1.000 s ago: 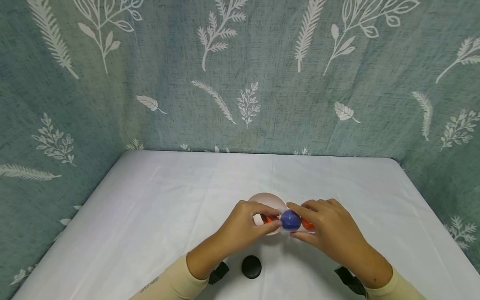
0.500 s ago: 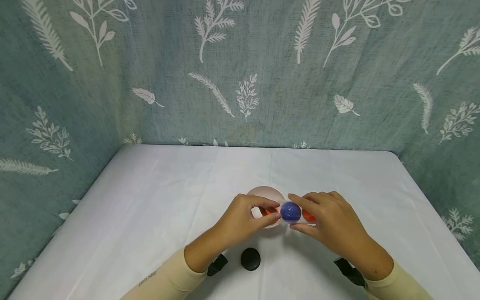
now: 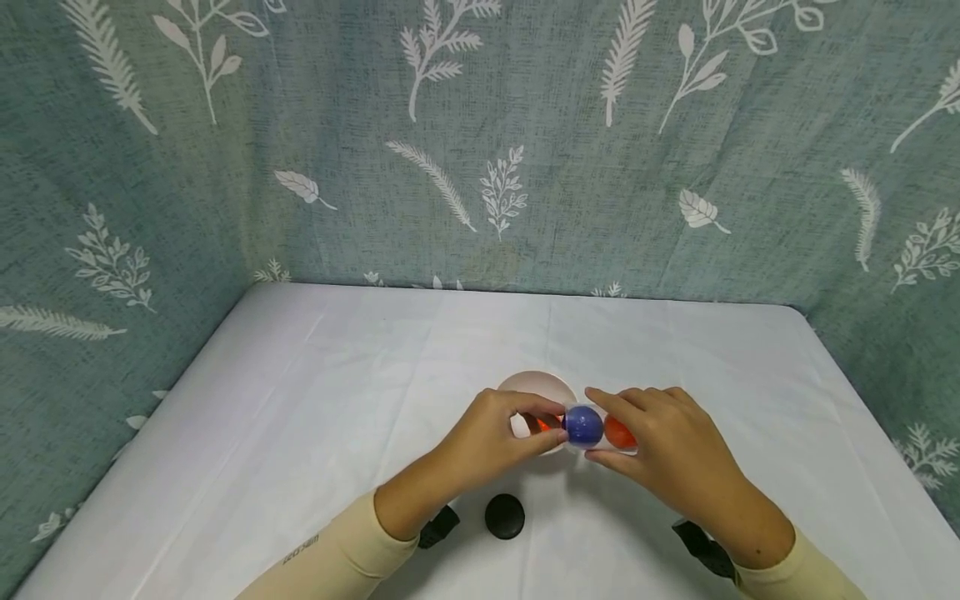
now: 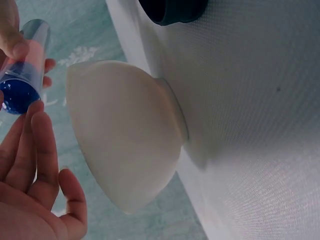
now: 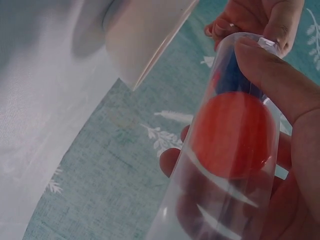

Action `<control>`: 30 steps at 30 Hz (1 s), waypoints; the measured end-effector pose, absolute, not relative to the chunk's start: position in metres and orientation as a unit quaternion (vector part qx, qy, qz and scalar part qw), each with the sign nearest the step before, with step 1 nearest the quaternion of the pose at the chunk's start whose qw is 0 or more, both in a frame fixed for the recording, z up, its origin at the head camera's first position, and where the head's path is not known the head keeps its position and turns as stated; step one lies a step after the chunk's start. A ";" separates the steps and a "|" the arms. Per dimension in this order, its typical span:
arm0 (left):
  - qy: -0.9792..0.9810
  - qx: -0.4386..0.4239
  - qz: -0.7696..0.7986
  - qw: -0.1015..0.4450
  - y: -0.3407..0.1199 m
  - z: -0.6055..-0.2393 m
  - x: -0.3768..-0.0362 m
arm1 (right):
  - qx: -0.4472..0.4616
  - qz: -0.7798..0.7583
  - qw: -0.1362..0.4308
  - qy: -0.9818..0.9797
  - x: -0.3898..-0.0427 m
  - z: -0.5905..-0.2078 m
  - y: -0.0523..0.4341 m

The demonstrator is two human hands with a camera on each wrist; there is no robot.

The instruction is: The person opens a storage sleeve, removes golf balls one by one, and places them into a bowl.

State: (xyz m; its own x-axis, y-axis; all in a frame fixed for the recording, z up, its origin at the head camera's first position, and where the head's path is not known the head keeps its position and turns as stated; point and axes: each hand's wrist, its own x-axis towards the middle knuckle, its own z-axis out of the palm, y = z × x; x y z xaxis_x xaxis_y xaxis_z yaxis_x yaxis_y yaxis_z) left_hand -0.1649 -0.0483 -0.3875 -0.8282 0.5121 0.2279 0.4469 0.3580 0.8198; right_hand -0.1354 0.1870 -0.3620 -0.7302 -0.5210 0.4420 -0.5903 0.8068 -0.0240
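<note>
My right hand (image 3: 667,433) grips a clear tube (image 5: 225,195) held sideways above the table, thumb on one side and fingers round the other. Inside it sits an orange-red ball (image 5: 232,135). A blue ball (image 3: 583,427) is at the tube's left end, beside the orange one. With thumb and fingertips, my left hand (image 3: 487,437) pinches the blue ball at that end; whether it also touches the rim is hard to tell. Behind the left fingers stands a pale bowl (image 4: 125,130), with something orange (image 3: 546,423) showing in it, partly hidden.
A black round cap-like thing (image 3: 505,517) lies on the white-covered table (image 3: 360,358), nearer me than the bowl. Leaf-patterned green cloth (image 3: 480,150) hangs behind and at both sides.
Both hands keep their hold on the tube and the blue ball, with only slight shifts. The whole head view has moved a little; the bowl and black thing stay put.
</note>
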 end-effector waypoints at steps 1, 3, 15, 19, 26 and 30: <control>0.824 0.292 0.485 0.033 -0.048 -0.387 -0.165 | 0.301 0.084 0.214 -0.925 -0.136 -0.362 0.187; 0.823 0.292 0.486 0.032 -0.049 -0.387 -0.165 | 0.302 0.088 0.215 -0.924 -0.136 -0.362 0.187; 0.824 0.291 0.484 0.031 -0.050 -0.387 -0.165 | 0.300 0.084 0.215 -0.926 -0.137 -0.360 0.188; 0.825 0.283 0.488 0.038 -0.050 -0.386 -0.164 | 0.295 0.086 0.211 -0.928 -0.137 -0.359 0.188; 0.824 0.278 0.492 0.039 -0.049 -0.388 -0.163 | 0.295 0.089 0.210 -0.928 -0.136 -0.360 0.188; 0.824 0.278 0.492 0.039 -0.049 -0.387 -0.164 | 0.298 0.093 0.218 -0.925 -0.137 -0.360 0.189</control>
